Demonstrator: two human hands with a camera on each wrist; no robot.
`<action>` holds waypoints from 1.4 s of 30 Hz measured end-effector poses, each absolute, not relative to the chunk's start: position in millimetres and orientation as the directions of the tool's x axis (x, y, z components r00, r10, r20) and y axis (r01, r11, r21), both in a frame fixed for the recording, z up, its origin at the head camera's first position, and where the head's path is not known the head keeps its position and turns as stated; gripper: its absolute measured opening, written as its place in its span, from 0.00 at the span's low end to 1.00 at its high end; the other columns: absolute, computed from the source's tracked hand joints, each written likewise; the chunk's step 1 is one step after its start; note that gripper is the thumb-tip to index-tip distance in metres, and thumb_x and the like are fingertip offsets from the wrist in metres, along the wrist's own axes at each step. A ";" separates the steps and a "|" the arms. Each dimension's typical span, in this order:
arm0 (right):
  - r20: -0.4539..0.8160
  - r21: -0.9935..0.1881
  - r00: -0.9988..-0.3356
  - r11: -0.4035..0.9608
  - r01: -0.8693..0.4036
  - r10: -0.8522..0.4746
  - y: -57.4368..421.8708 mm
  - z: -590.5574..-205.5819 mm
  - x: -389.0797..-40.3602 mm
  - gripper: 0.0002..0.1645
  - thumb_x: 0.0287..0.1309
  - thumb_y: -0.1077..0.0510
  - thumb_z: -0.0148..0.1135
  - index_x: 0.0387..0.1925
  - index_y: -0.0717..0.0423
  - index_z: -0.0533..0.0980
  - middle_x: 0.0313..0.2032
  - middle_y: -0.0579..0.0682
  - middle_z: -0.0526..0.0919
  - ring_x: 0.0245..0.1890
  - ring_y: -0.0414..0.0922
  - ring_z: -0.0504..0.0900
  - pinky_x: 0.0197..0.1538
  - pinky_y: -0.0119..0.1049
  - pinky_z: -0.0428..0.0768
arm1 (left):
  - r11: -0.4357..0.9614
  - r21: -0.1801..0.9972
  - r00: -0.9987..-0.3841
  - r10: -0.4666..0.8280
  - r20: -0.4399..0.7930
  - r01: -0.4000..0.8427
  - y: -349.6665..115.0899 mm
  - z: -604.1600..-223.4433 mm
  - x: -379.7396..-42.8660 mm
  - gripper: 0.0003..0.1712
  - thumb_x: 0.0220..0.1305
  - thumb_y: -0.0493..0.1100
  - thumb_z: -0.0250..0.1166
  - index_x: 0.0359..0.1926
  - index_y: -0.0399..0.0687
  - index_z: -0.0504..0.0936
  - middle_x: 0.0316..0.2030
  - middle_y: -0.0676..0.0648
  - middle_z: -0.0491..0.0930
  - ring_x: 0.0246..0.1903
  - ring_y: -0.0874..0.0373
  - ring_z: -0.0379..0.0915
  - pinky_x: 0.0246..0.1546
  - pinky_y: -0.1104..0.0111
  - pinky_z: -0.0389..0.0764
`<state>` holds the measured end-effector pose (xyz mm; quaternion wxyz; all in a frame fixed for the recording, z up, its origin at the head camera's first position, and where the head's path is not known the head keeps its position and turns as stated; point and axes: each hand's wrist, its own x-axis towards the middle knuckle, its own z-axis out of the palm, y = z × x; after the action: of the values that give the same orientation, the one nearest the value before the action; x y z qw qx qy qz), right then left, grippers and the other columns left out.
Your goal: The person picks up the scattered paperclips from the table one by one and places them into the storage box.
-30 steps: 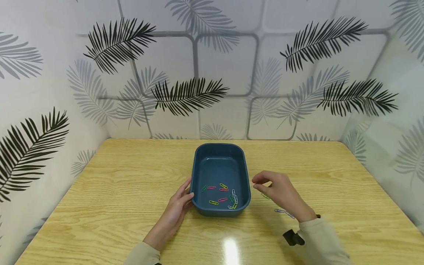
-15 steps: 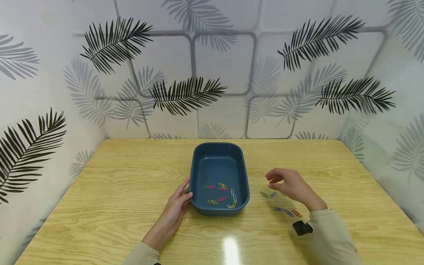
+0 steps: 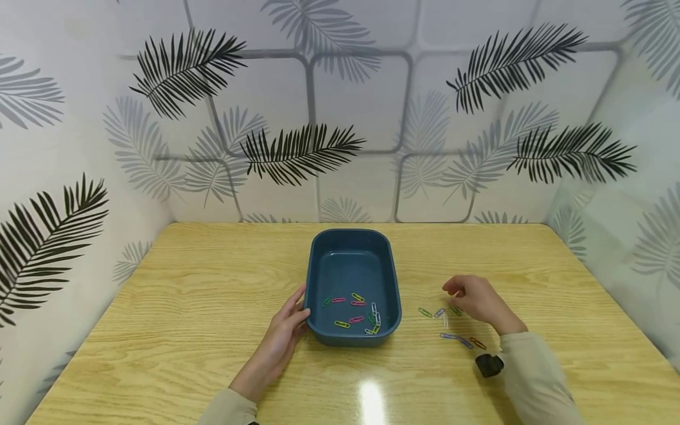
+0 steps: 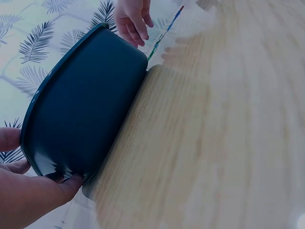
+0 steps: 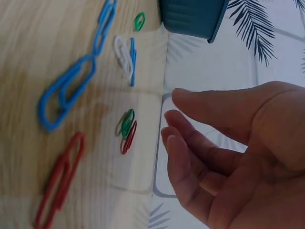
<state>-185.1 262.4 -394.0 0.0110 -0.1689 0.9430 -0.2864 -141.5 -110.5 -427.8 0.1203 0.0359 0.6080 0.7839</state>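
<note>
Grips the blue rectangular bin (image 3: 347, 271) at its left side with the left hand (image 3: 283, 332), and holds the right hand (image 3: 477, 299) (empty, fingers loosely bent) near colored paper clips (image 3: 449, 336) right of the bin.

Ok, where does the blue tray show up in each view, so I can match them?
Head: the blue tray sits near the middle, in the lower half.
Left wrist: the blue tray fills much of the left half, seen from outside.
Right wrist: only part of the blue tray shows, at the top edge right of centre.
Shared landmark: the right hand, visible in all three.
</note>
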 end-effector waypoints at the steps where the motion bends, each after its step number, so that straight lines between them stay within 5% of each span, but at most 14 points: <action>1: 0.071 -0.533 -0.943 0.787 -0.311 -0.325 263.4 -394.9 -185.6 0.10 0.54 0.71 0.63 0.39 0.73 0.78 0.33 0.59 0.82 0.32 0.52 0.79 0.35 0.45 0.79 | -0.231 0.962 -0.968 0.233 -0.091 -0.145 -110.5 -427.9 -141.4 0.35 0.72 0.35 0.47 0.76 0.45 0.48 0.71 0.33 0.53 0.68 0.43 0.53 0.63 0.56 0.58; 21: -0.009 -0.472 -0.951 0.840 -0.268 -0.309 260.9 -404.5 -182.9 0.13 0.40 0.79 0.56 0.29 0.66 0.79 0.29 0.53 0.81 0.32 0.52 0.79 0.38 0.49 0.79 | -0.227 0.962 -0.968 0.229 -0.099 -0.152 -109.5 -428.0 -141.4 0.35 0.72 0.35 0.47 0.76 0.44 0.47 0.69 0.32 0.55 0.68 0.43 0.54 0.65 0.53 0.56; 33: 0.013 -0.498 -0.922 0.797 -0.341 -0.386 269.4 -402.2 -184.3 0.10 0.47 0.76 0.57 0.24 0.62 0.79 0.24 0.48 0.81 0.24 0.41 0.72 0.30 0.38 0.73 | -0.228 0.962 -0.968 0.231 -0.098 -0.152 -109.8 -426.4 -141.0 0.35 0.72 0.35 0.47 0.76 0.44 0.47 0.70 0.32 0.55 0.69 0.43 0.52 0.66 0.53 0.56; 42: 0.052 -0.502 -0.944 0.809 -0.307 -0.326 267.8 -400.4 -185.7 0.07 0.50 0.74 0.60 0.26 0.61 0.77 0.25 0.48 0.78 0.25 0.43 0.72 0.29 0.38 0.73 | -0.228 0.962 -0.969 0.225 -0.098 -0.150 -110.1 -426.7 -141.5 0.35 0.72 0.35 0.47 0.76 0.44 0.47 0.70 0.32 0.55 0.68 0.42 0.53 0.66 0.53 0.56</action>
<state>-185.7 267.8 -400.4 0.0182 -0.1664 0.9508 -0.2606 -141.5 -110.1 -426.7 0.1199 0.0306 0.6095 0.7831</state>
